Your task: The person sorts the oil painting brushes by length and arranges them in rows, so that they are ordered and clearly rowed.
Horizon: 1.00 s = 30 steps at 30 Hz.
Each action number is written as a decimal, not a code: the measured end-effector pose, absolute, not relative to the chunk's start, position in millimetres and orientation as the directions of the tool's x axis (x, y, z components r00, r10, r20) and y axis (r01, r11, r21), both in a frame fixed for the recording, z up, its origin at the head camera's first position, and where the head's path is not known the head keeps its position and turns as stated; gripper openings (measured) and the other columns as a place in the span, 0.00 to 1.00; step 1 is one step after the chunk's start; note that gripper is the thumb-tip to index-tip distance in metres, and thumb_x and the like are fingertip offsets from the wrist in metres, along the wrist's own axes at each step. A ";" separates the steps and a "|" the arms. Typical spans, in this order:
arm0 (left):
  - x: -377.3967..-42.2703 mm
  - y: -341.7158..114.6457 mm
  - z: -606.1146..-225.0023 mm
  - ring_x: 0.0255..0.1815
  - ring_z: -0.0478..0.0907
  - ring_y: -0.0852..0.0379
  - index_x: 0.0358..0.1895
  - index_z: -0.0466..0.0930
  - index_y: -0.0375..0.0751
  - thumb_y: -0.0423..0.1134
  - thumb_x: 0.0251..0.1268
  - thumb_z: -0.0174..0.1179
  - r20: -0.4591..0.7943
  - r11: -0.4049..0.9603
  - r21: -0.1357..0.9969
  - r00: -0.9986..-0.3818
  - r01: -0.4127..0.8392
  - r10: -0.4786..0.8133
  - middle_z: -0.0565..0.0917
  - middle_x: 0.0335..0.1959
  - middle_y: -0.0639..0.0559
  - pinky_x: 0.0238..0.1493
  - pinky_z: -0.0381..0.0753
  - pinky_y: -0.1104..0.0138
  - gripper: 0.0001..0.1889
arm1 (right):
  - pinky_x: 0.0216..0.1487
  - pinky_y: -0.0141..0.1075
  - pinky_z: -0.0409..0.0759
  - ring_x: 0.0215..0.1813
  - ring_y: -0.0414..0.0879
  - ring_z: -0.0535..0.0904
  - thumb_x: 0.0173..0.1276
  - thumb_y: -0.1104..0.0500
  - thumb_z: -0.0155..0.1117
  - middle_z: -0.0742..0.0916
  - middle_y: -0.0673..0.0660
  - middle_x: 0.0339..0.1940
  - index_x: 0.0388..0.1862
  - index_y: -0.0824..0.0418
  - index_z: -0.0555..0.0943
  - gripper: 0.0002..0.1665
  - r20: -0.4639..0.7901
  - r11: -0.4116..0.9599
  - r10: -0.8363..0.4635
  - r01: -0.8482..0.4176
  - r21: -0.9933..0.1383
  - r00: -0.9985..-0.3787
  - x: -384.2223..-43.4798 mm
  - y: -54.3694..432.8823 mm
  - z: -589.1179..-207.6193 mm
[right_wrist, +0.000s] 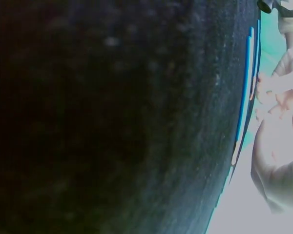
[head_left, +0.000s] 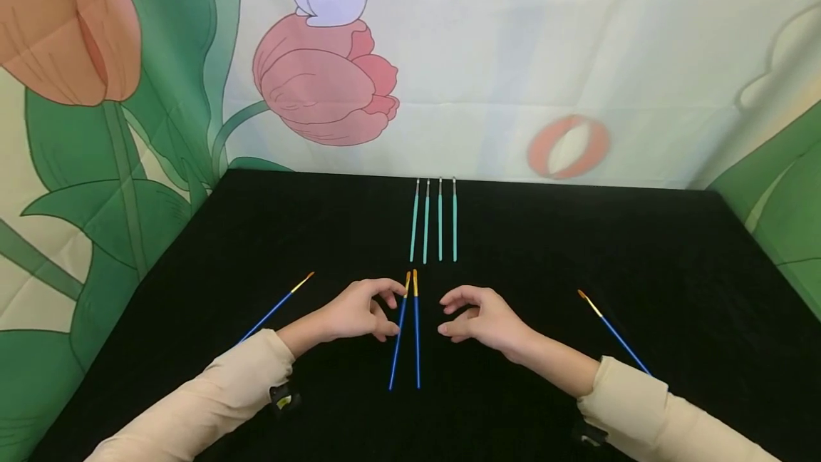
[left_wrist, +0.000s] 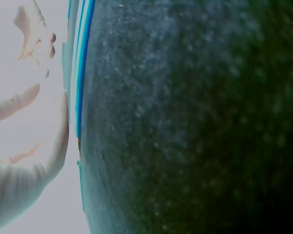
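Observation:
Two blue paintbrushes with orange tips lie in the middle of the black table: a slightly slanted left brush and a nearly straight right brush. My left hand hovers with loosely bent fingers by the slanted brush, its fingertips overlapping that brush in the head view; contact cannot be made out. To the right of the pair, my right hand is held with thumb and fingers apart, nothing between them. In the left wrist view the blue brushes lie beside the left hand. The right wrist view shows the right hand.
Several teal brushes lie side by side at the table's back. One blue brush lies slanted beyond my left forearm, another blue brush beyond my right. A printed cloth hangs behind the black table.

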<state>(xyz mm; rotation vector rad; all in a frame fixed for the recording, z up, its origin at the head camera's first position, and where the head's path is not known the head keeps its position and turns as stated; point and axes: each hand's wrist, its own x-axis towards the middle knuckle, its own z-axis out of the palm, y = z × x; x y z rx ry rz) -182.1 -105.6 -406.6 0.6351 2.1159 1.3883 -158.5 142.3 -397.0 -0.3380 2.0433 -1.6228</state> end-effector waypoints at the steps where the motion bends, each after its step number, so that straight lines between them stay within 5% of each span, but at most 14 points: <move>1: -181.8 -106.2 -406.0 0.28 0.81 0.50 0.59 0.64 0.29 0.26 0.53 0.62 -0.162 0.354 0.930 -0.751 0.101 0.640 0.69 0.45 0.36 0.31 0.81 0.64 0.28 | 0.40 0.41 0.80 0.37 0.48 0.80 0.57 0.64 0.65 0.74 0.68 0.47 0.53 0.74 0.69 0.26 -0.225 0.258 -0.491 0.106 -0.960 -0.842 -158.1 144.3 -396.7; 14: -179.6 -120.9 -401.5 0.27 0.77 0.55 0.60 0.65 0.34 0.29 0.54 0.62 -0.052 0.320 0.921 -0.744 0.222 0.666 0.71 0.44 0.35 0.25 0.78 0.63 0.28 | 0.38 0.40 0.80 0.37 0.57 0.80 0.59 0.61 0.65 0.75 0.69 0.45 0.56 0.72 0.70 0.28 -0.139 0.276 -0.536 -0.017 -0.961 -0.833 -153.5 171.7 -393.1; 30: -177.3 -147.9 -396.8 0.27 0.75 0.56 0.57 0.68 0.34 0.29 0.52 0.63 0.004 0.312 0.906 -0.744 0.286 0.669 0.72 0.44 0.36 0.30 0.76 0.67 0.26 | 0.37 0.41 0.80 0.37 0.51 0.79 0.61 0.61 0.62 0.75 0.70 0.43 0.58 0.71 0.69 0.28 -0.136 0.306 -0.563 -0.053 -0.951 -0.815 -153.2 205.2 -382.9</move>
